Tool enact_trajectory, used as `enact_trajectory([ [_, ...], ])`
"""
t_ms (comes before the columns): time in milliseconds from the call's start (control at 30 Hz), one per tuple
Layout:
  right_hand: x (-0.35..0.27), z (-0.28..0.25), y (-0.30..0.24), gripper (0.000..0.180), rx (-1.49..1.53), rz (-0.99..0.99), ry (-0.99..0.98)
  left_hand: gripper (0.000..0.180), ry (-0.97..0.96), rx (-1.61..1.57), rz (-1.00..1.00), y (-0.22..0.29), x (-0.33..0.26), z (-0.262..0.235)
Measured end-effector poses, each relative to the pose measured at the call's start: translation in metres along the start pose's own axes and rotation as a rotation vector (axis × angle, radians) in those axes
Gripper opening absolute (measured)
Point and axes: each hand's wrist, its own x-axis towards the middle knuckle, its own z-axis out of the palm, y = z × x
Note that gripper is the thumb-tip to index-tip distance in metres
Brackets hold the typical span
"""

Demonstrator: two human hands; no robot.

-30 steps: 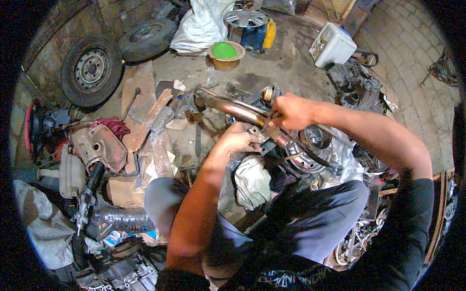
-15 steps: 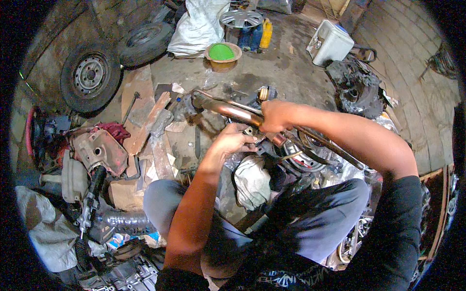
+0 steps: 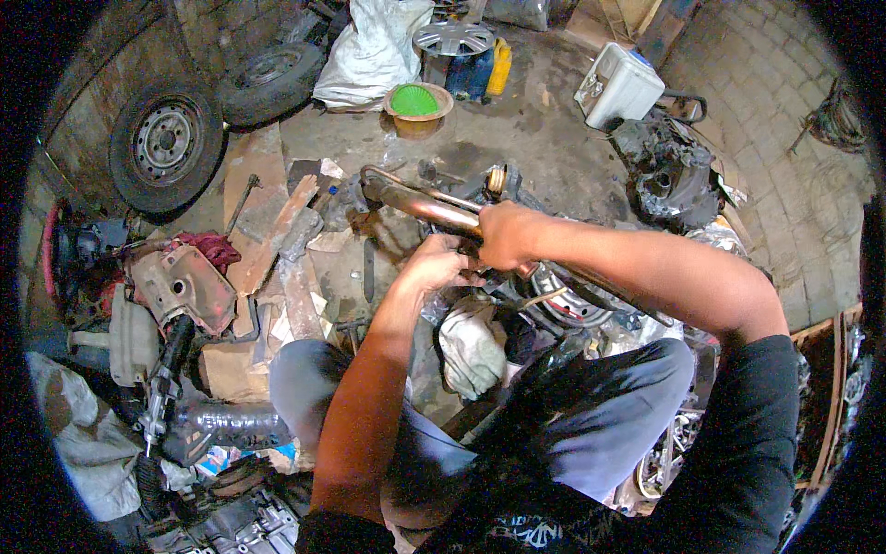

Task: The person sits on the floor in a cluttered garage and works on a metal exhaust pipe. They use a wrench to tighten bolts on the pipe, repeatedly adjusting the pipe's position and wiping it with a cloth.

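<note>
Ahead of the knees (image 3: 663,367): right hand (image 3: 506,235) curled at tube (image 3: 420,208), can't tell what it grips | left hand (image 3: 437,265) bunched at tube's near side, hold hidden | tube aslant, rag (image 3: 471,355) nearer knees | my take: brace tube left-handed, load it square, keep knuckles clear

A brick wall (image 3: 766,115) is rising at two o'clock, its rows of joints showing, while a darker, stained wall (image 3: 88,106) is standing at ten. Beside the darker wall, a wheel (image 3: 166,148) is propping upright at ten o'clock. A grey floor (image 3: 503,134) is stretching toward twelve, carrying dark stains. A white sack (image 3: 367,60) is sitting between eleven and twelve, and light is brightening its folds.
</note>
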Motion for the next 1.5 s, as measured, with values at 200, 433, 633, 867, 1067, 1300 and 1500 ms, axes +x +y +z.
enact_trajectory([
  [200, -0.01, -0.011, -0.006, 0.033, 0.134, 0.085, -0.057, 0.039, -0.036, -0.122, 0.051, -0.01, 0.006, -0.002],
  [433, -0.005, 0.004, 0.004, 0.039, 0.051, 0.014, -0.082, 0.051, 0.187, 0.345, 0.346, -0.019, 0.012, 0.012],
  [633, 0.021, 0.008, 0.002, 0.041, -0.237, -0.129, -0.085, 0.057, 0.294, 0.554, 0.549, -0.016, 0.013, 0.012],
  [867, 0.01, 0.015, 0.011, 0.059, -0.113, -0.012, 0.139, 0.051, 0.417, 0.512, 0.442, -0.005, -0.003, 0.021],
  [1067, 0.005, 0.013, 0.005, 0.113, 0.172, 0.07, 0.139, 0.037, 0.147, 0.478, 0.536, -0.012, 0.015, -0.008],
  [1300, -0.011, 0.004, 0.002, 0.111, 0.268, 0.079, 0.091, 0.036, -0.015, 0.773, 0.315, 0.032, -0.012, 0.005],
  [1500, 0.009, 0.016, 0.007, 0.128, 0.306, 0.006, 0.101, 0.036, 0.061, 0.819, 0.577, -0.017, 0.027, -0.018],
])
